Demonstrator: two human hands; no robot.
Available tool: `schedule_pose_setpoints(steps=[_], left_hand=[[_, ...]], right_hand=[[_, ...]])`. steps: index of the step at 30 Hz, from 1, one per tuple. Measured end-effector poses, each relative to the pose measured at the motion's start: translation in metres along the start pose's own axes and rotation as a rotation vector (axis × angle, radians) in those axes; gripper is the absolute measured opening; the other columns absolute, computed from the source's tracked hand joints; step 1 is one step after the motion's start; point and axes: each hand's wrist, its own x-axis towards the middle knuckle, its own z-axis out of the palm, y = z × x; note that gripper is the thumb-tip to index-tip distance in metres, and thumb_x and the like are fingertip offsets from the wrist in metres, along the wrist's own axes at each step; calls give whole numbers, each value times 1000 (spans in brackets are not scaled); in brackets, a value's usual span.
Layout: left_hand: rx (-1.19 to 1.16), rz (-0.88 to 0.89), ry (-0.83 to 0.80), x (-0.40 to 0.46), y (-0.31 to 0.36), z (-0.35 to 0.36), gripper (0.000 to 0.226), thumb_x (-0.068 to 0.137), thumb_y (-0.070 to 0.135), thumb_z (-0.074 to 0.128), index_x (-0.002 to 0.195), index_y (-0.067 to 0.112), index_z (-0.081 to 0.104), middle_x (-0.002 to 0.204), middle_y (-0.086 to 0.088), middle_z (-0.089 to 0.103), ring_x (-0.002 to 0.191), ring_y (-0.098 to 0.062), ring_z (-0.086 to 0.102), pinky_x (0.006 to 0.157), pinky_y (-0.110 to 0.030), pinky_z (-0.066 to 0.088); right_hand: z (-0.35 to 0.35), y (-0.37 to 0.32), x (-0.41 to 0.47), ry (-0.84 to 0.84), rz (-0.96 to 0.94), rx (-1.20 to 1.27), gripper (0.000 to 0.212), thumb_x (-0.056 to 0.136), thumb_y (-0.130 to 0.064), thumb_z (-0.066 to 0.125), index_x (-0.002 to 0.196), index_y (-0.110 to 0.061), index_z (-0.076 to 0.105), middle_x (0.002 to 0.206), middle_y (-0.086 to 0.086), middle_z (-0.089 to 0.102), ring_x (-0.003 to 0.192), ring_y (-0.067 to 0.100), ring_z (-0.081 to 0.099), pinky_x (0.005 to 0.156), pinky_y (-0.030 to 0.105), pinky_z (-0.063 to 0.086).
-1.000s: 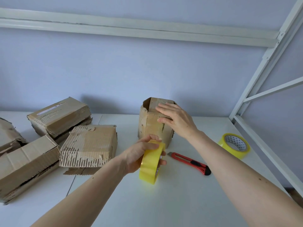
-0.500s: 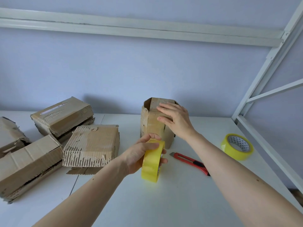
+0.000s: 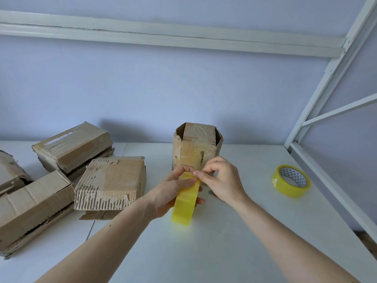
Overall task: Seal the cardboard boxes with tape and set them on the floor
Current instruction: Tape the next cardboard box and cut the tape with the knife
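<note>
The yellow tape roll [image 3: 184, 201] is gripped on edge in the left hand [image 3: 171, 194] while its loose end is picked at by the right hand [image 3: 221, 181], pinched fingertips, probably so a strip can be pulled. The upright box [image 3: 196, 149] is kept just beyond on the desk [image 3: 234, 252], top flaps unsealed.

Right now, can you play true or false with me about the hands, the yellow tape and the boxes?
1. The left hand holds a yellow roll of tape. True.
2. The right hand rests flat on the upright cardboard box. False: its fingertips pinch at the top of the held roll.
3. A second yellow tape roll lies on the white table, to the right. True.
4. The upright box is lying on its side. False: it stands upright behind the hands.
5. Only one cardboard box is in view. False: several worn boxes lie to the left.
</note>
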Motion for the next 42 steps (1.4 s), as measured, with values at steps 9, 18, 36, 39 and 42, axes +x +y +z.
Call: schedule_pose_setpoints(steps=[9, 18, 36, 39, 42], left_hand=[[73, -27, 29, -8, 4, 3, 17, 100, 16, 61, 117, 14, 58, 108, -22, 65, 88, -36, 70, 69, -39, 60], [694, -238, 154, -15, 24, 11, 63, 88, 30, 75, 137, 27, 35, 131, -11, 52, 75, -31, 77, 74, -37, 62], [57, -433, -28, -10, -11, 91, 6, 95, 9, 68, 96, 5, 64, 113, -22, 73, 100, -31, 73, 84, -38, 60], [83, -373, 12, -10, -12, 98, 21, 97, 9, 66, 83, 15, 52, 116, -23, 70, 115, -38, 66, 102, -48, 51], [124, -383, -18, -7, -16, 99, 12, 97, 22, 67, 96, 11, 62, 118, -22, 71, 111, -36, 69, 103, -50, 52]], right_hand=[[2, 0, -7, 10, -163, 41, 19, 86, -16, 77, 73, -6, 68, 89, -6, 62, 89, 7, 60, 77, 9, 39], [5, 8, -19, -47, 332, 177, 30, 86, -23, 77, 72, 1, 66, 72, 3, 61, 70, 18, 59, 70, 37, 54], [-46, 58, -35, -399, 683, -355, 10, 59, -21, 71, 60, -12, 68, 58, 1, 48, 58, 15, 43, 53, 24, 35], [-49, 57, -45, -365, 624, -478, 7, 53, -24, 60, 51, -18, 56, 58, -3, 49, 59, 19, 45, 52, 24, 36], [-51, 63, -56, -282, 552, -635, 19, 70, -17, 62, 56, -20, 49, 72, -4, 45, 65, 21, 43, 51, 25, 31]])
